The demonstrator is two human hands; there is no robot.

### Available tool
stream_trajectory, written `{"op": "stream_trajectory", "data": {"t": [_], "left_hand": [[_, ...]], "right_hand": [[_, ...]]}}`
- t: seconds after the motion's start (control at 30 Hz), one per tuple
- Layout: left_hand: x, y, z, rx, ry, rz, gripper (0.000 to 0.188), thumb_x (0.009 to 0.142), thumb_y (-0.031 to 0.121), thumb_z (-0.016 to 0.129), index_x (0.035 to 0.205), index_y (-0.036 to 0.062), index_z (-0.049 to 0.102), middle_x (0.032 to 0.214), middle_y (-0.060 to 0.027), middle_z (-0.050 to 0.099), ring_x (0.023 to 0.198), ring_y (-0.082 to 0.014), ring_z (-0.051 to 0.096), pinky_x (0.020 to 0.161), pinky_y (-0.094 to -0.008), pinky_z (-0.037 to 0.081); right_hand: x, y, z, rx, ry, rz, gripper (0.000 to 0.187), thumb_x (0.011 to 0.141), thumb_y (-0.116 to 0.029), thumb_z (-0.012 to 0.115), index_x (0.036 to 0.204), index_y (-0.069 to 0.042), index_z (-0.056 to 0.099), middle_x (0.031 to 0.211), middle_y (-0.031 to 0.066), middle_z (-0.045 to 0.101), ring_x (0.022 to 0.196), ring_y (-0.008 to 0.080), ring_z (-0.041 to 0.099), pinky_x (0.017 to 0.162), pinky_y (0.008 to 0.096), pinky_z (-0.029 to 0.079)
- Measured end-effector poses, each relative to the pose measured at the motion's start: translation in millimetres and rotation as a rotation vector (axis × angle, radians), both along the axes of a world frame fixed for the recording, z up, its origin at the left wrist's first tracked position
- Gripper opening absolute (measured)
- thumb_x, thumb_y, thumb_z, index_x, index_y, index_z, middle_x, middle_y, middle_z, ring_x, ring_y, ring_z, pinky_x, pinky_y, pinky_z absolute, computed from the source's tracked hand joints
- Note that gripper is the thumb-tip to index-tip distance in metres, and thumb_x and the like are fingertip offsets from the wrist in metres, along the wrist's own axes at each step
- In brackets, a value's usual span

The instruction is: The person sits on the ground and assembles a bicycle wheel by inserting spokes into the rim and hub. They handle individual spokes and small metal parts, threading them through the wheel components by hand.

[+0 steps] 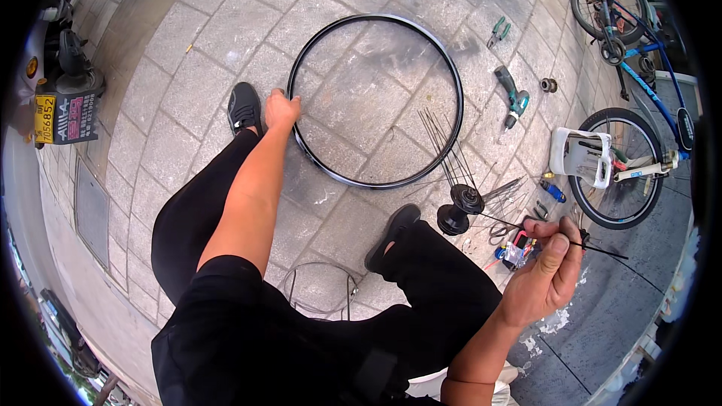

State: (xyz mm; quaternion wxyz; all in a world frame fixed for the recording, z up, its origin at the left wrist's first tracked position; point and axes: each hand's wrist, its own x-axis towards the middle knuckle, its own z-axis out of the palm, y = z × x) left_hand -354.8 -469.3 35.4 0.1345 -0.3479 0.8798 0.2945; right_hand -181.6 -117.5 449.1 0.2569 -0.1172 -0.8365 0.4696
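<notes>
My left hand [282,110] is closed around the left edge of a black bicycle wheel rim [376,183], which has no spokes laced in it. To the right, my right hand [549,269] pinches the dark spokes [605,252] whose line runs back to a black wheel hub [460,209]. How many spokes lie in the fingers I cannot tell. The hub hangs near my right knee, just below the rim's lower right side. More loose thin spokes [444,146] fan upward from it, and their far ends overlap the rim's right part.
On the paving right of the rim lie a teal cordless drill [513,98], green-handled pliers [498,31] and a small metal part [549,85]. Hand tools [553,191] cluster by a cut white plastic container [581,156]. A blue bicycle [639,83] stands far right; a parked scooter [71,68] left.
</notes>
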Motion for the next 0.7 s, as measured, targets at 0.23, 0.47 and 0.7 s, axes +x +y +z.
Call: {"op": "stream_trajectory", "data": {"t": [0.23,0.47,0.7], "left_hand": [[-26.9,-12.1,-30.9,-0.048,-0.070,-0.063,0.047,0.088,0.031,0.080,0.121,-0.0004,0.067,0.130,-0.0240,0.068,0.123,-0.0420,0.066,0.104,-0.0505,0.054],[-10.6,-12.6,14.4,0.031,0.261,-0.098,0.039,0.083,0.020,0.076,0.109,-0.0047,0.061,0.103,-0.0283,0.070,0.103,-0.0455,0.070,0.093,-0.0508,0.056],[-11.7,48.0,189.8,0.907,0.338,-0.010,0.058,0.087,0.000,0.070,0.141,-0.0079,0.048,0.099,-0.0114,0.071,0.055,-0.0159,0.062,0.049,-0.0327,0.054]], "right_hand": [[-9.4,4.9,-4.6,0.036,-0.045,-0.009,0.031,0.111,-0.014,0.057,0.129,0.010,0.063,0.099,0.0154,0.071,0.090,0.0245,0.069,0.092,0.0405,0.057],[-0.6,3.6,4.7,0.019,-0.063,-0.076,0.031,0.112,-0.013,0.057,0.130,0.011,0.064,0.102,0.0136,0.072,0.092,0.0219,0.070,0.087,0.0349,0.057],[10.1,9.5,11.7,-0.009,0.033,-0.037,0.028,0.110,-0.012,0.061,0.130,0.007,0.069,0.095,0.0081,0.075,0.088,0.0111,0.068,0.081,0.0264,0.054]]}}
